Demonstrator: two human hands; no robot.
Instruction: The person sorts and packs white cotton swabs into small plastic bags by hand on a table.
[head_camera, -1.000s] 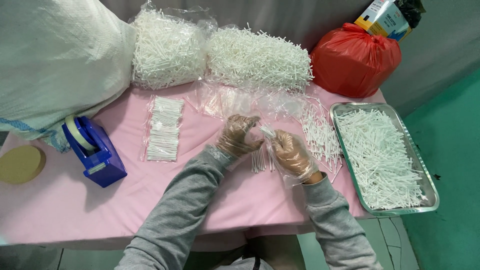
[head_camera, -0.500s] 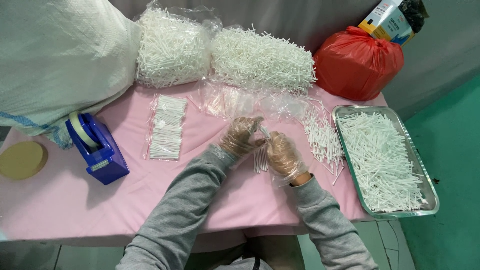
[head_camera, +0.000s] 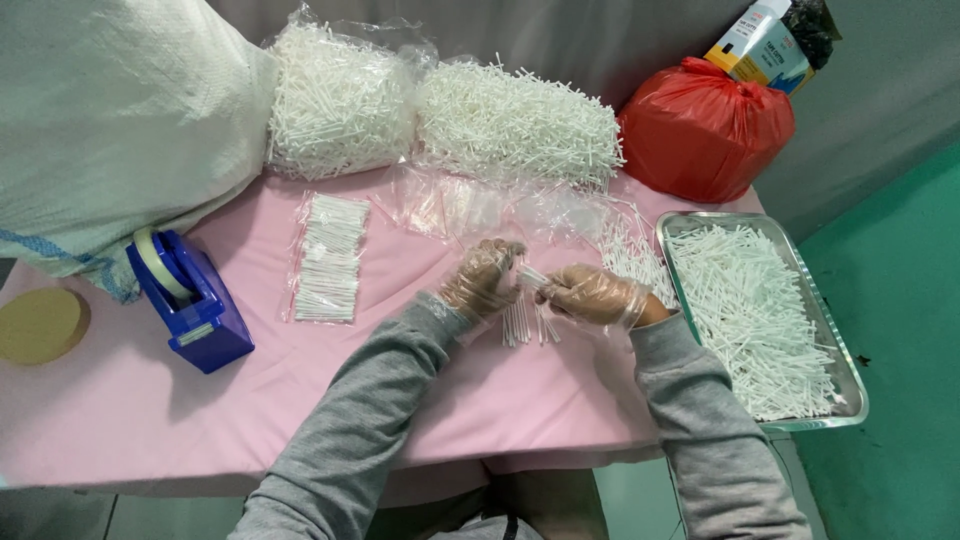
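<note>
A few sticks are pinched between the left hand and right hand, both closed on them; ends are best kept level, clear of the tray at 3 o'clock.

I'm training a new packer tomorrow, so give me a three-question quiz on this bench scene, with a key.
1. True or false: the blue tape dispenser stands on the pink table cover to the right of the metal tray of white sticks.
2. Which lies nearer the filled clear packet of white sticks? A) the red plastic bag B) the blue tape dispenser
3. Fill in: the gloved left hand and gloved right hand together hold a small bunch of white ____.

Key: 1 false, it stands far to the tray's left. 2 B. 3 sticks.
</note>
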